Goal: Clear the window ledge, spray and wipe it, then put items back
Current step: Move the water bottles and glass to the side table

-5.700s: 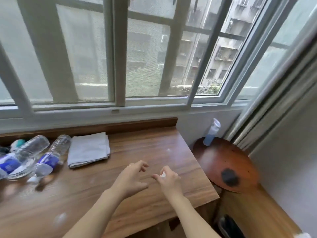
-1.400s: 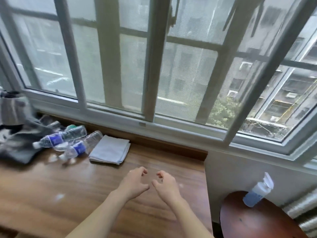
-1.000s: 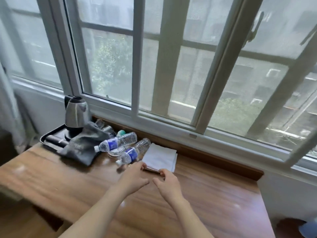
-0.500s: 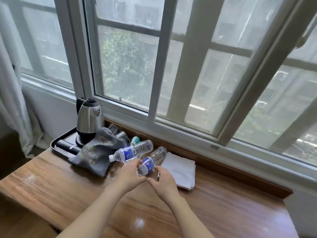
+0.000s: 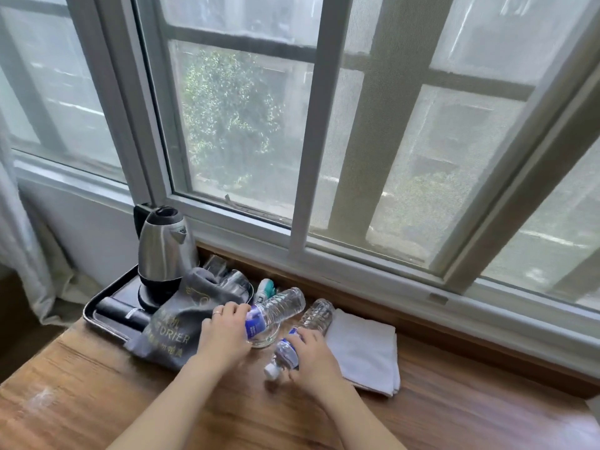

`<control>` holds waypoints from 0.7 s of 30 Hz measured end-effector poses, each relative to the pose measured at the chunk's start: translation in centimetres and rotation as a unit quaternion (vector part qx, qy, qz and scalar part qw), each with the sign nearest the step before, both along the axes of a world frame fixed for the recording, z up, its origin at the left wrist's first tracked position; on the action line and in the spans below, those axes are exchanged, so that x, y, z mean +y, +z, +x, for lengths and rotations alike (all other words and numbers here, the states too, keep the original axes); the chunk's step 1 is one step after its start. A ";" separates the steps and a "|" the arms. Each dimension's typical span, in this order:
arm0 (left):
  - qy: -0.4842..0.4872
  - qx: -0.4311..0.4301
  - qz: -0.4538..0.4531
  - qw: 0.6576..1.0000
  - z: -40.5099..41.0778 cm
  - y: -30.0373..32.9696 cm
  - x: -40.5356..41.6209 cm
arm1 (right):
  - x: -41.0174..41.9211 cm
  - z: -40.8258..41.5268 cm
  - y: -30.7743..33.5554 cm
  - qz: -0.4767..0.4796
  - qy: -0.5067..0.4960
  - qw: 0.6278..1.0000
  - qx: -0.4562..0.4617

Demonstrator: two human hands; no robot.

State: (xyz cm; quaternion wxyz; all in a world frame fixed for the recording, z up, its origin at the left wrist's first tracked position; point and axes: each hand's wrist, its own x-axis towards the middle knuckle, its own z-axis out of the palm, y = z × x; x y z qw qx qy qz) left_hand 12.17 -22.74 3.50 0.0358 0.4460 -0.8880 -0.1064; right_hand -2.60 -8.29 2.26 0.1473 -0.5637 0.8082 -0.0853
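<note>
**Both hands on the water bottles by the window**

The person leans over the wooden desk (image 5: 97, 401) under the window, a hand on each of two clear plastic bottles lying on their sides. The left hand (image 5: 224, 336) curls round the cap end of the left bottle (image 5: 276, 308), whose blue label shows just past the fingers; this bottle lies across a small glass dish (image 5: 264, 337). The right hand (image 5: 308, 355) grips the right bottle (image 5: 311, 323) at its blue label, the white cap pointing toward the near edge of the desk.

Just right of that bottle, touching it or nearly so, lies a folded white cloth (image 5: 367, 352) flat on the wood. To the left sits a black tray (image 5: 97, 311) carrying a steel kettle (image 5: 162, 251), with a grey bag (image 5: 175, 329) printed in gold letters draped over its near corner. Glasses (image 5: 227, 274) stand behind the bag. A small white and green item (image 5: 264, 287) sits at the back, against the wooden lip below the window frame (image 5: 324, 254).
</note>
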 end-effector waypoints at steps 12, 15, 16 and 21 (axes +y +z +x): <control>-0.116 -0.059 0.056 0.990 -1.9 -1.5 -4.8 | -3.3 0.0 -2.4 0.073 0.011 0.992 0.104; -0.135 -0.063 0.076 0.986 -2.3 -1.2 -5.2 | -3.7 -0.2 -3.0 0.074 0.007 0.989 0.124; -0.137 -0.064 0.082 0.985 -2.5 -0.9 -5.3 | -3.8 -0.2 -3.1 0.074 0.006 0.990 0.124; -0.140 -0.040 0.072 0.987 -4.5 2.3 -6.1 | -4.2 -1.1 -3.3 0.011 0.005 0.996 0.094</control>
